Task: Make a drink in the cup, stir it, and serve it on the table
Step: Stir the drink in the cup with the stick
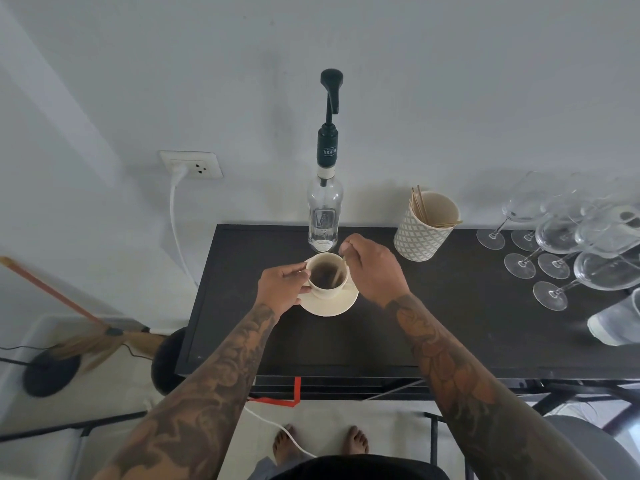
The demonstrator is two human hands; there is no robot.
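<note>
A cream cup (325, 292) holding dark liquid stands on a cream saucer (332, 306) on the black table (450, 323). My left hand (282, 287) grips the cup's left side, fingers curled at its rim. My right hand (369, 268) pinches a thin wooden stir stick (338, 275) whose lower end is in the drink; the stick looks blurred. A clear syrup bottle with a black pump (325, 202) stands just behind the cup.
A patterned paper cup (422, 233) with several wooden sticks stands to the right of the bottle. Several wine glasses (568, 244) crowd the table's right end, with a clear container (616, 323) at the right edge. A broom (69, 317) leans at left.
</note>
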